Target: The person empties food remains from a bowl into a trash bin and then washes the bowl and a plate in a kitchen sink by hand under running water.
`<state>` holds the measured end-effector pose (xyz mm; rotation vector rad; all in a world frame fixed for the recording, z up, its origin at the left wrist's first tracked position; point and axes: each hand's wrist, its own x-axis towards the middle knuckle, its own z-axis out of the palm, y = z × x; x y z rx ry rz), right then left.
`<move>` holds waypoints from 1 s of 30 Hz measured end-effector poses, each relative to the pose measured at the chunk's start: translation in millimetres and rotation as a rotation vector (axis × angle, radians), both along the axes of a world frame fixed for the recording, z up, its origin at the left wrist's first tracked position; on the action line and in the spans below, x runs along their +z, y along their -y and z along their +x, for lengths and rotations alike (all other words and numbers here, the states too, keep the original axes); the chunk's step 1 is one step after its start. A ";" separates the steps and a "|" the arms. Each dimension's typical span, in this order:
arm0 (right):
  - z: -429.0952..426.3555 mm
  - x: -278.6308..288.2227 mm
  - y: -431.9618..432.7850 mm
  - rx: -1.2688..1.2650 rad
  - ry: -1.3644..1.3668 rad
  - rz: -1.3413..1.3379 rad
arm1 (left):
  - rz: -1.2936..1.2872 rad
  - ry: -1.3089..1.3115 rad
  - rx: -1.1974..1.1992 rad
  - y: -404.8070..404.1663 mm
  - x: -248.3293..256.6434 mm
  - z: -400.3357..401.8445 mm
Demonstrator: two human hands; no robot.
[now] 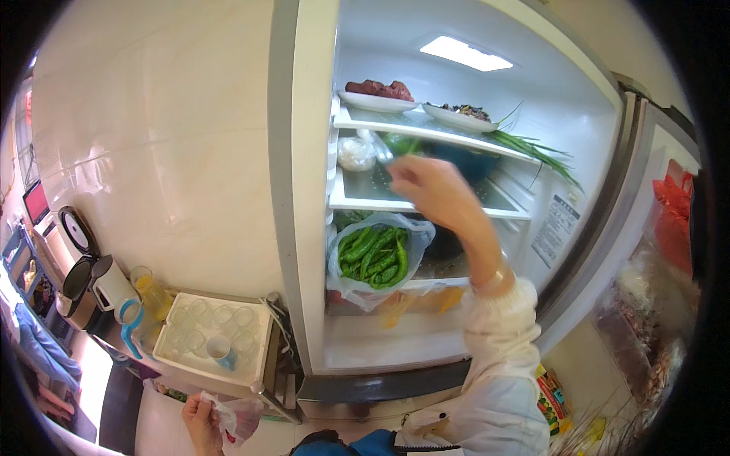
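My right hand (426, 185) reaches into an open refrigerator, in front of the middle glass shelf. Its fingers are bent and blurred; whether they grip the end of a clear plastic bag (358, 153) with whitish contents beside them, I cannot tell. Behind the hand are something green in plastic and a dark blue container (466, 162). My left hand (201, 420), low at the left, holds a thin crumpled plastic bag (238, 419) with something red in it. On the shelf below, an open plastic bag holds long green peppers (373, 256).
The top shelf carries a plate of raw meat (379, 96), a plate of dark food (462, 117) and green scallion leaves (530, 149). Left of the refrigerator stand a white tray (165, 342) of glasses and a yellow-filled pitcher (151, 288). The refrigerator door stands open at right.
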<state>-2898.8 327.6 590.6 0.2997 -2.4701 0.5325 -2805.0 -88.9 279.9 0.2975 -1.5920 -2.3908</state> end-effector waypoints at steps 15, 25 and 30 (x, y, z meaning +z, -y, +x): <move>-102.3 3.4 -62.2 -0.013 0.180 -0.266 | 0.025 0.061 0.071 -9.2 -1.7 3.5; -74.6 -14.9 -16.4 0.011 -0.216 0.223 | -0.022 0.049 0.038 -16.0 3.8 -5.1; -118.4 -8.4 -1.3 0.010 -0.014 0.380 | 0.048 -0.002 -0.002 -19.1 -8.7 -10.6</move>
